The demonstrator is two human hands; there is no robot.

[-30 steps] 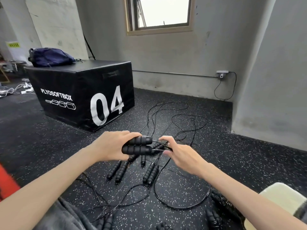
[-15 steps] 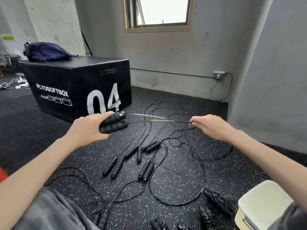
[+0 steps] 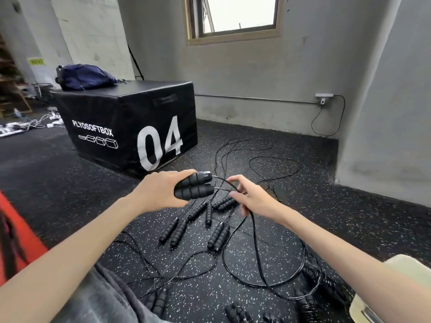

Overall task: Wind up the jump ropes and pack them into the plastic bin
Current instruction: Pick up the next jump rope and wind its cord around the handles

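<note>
My left hand (image 3: pixel 161 190) grips two black foam jump rope handles (image 3: pixel 194 188) side by side, their tips pointing right. From the handles a thin black cord (image 3: pixel 225 183) runs to my right hand (image 3: pixel 250 198), which pinches it just right of the handles; the cord then drops in a loop (image 3: pixel 258 259) to the floor. Several more black jump ropes (image 3: pixel 198 226) lie loose and tangled on the speckled floor below my hands. The pale plastic bin (image 3: pixel 396 290) shows only partly at the lower right edge.
A black plyo box (image 3: pixel 130 127) marked 04 stands at the left with a blue bag (image 3: pixel 84 76) on top. Wound ropes (image 3: pixel 324 287) lie by the bin. A grey wall corner (image 3: pixel 384 136) juts out at right. Something red (image 3: pixel 16 238) is at the left edge.
My right hand had pulled the cord out taut to the right, then came back close to the handles. My left hand lowered again toward the middle.
</note>
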